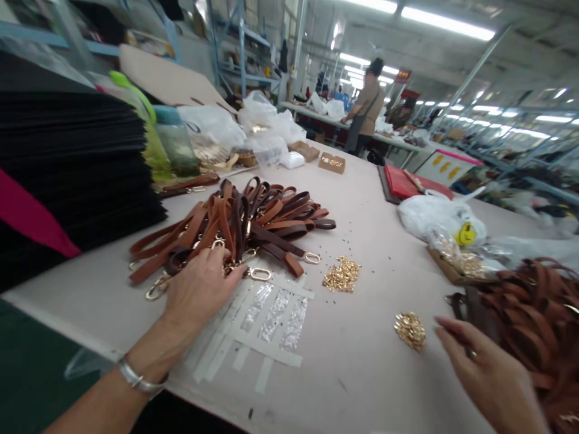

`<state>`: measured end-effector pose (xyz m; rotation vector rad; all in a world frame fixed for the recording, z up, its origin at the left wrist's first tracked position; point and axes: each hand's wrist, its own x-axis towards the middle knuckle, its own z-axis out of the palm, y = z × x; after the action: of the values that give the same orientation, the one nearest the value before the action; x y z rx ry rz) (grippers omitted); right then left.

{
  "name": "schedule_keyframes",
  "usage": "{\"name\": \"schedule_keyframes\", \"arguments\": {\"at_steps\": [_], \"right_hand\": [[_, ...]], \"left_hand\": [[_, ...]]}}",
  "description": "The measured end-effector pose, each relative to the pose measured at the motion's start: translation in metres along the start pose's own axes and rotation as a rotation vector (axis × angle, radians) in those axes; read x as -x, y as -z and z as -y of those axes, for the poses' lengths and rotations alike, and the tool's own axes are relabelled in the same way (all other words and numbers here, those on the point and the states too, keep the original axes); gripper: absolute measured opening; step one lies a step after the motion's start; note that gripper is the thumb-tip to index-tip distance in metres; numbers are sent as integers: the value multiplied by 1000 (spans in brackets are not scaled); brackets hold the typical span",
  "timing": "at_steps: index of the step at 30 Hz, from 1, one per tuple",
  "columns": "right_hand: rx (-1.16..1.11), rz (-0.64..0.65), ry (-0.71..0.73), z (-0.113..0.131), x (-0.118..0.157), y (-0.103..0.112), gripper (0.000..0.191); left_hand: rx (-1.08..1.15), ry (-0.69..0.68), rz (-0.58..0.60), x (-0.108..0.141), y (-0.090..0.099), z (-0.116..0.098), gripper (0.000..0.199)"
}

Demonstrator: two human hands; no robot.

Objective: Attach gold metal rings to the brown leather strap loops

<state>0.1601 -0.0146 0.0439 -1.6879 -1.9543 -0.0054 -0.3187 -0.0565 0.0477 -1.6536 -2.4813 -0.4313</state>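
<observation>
- The left hand (pixel 196 283) is resting at the near edge of the strap pile (pixel 269 214), left of centre on the table (pixel 357 349); its grip is curling in among metal clasps, though whether it is pinching one cannot be told.
- The right hand (pixel 491 367) is hovering just right of the small gold pile (pixel 409 330), its grip loosely curled; whether it is holding a tiny piece cannot be told.
- The person is apparently picking among straps and gold pieces; the next move is probably calling for a firm pinch on a single strap.
- Straps are hiding some left fingertips, blur is softening the right hand, and the frame is cutting off the right-hand strap heap (pixel 529 319).
</observation>
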Motion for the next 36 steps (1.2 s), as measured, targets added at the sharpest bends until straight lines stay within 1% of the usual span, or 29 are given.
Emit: {"name": "schedule_keyframes", "arguments": {"at_steps": [1, 2, 4, 6, 8, 9, 12, 14, 16, 18, 19, 21, 22, 24, 25, 28, 31, 34, 35, 36], "right_hand": [[-47, 80, 71, 26, 3, -9, 29], [-98, 123, 154, 51, 5, -20, 26], [-122, 229, 329, 92, 7, -42, 24], [-85, 314, 445, 120, 5, -61, 26], [-10, 348, 523, 137, 2, -76, 29], [30, 344, 554, 142, 1, -82, 31], [110, 299, 635, 148, -5, -101, 36], [116, 276, 683, 148, -8, -111, 36], [101, 251, 714, 148, -10, -117, 35], [86, 228, 720, 148, -11, -118, 35], [86, 222, 715, 149, -11, -117, 35], [102, 214, 699, 153, -11, -115, 35], [114, 209, 693, 155, -12, -115, 35], [129, 198, 695, 159, -14, -116, 35], [127, 196, 700, 160, -15, -116, 34], [83, 208, 698, 162, -18, -116, 30], [-10, 230, 653, 159, -17, -111, 25], [-166, 239, 527, 153, -11, -101, 22], [-231, 238, 459, 151, -9, -98, 22], [-303, 244, 380, 150, -6, -95, 21]], "left_hand": [[-2, 14, 21, -3, -2, -2, 32], [3, 31, 43, -6, -4, -4, 33], [31, 63, 81, -11, -7, -7, 30], [80, 71, 88, -11, -6, -8, 27], [122, 70, 72, -8, -4, -8, 24], [136, 71, 65, -5, -2, -8, 23], [175, 68, 73, 5, 2, -7, 22], [221, 62, 101, 12, 5, -5, 26], [268, 48, 147, 21, 7, -4, 30], [306, 41, 192, 29, 9, -4, 36], [315, 42, 193, 32, 10, -5, 41], [290, 15, 128, 38, 9, -6, 48], [259, -18, 77, 39, 8, -6, 46], [197, -94, -9, 39, 5, -7, 33], [180, -122, -29, 38, 3, -7, 25], [210, -137, -43, 33, -1, -6, 16], [284, -137, -86, 32, 1, -4, 15], [510, -91, -123, 35, 11, -6, 16], [623, -45, -94, 37, 15, -9, 16], [755, 18, -32, 39, 19, -12, 17]]}}
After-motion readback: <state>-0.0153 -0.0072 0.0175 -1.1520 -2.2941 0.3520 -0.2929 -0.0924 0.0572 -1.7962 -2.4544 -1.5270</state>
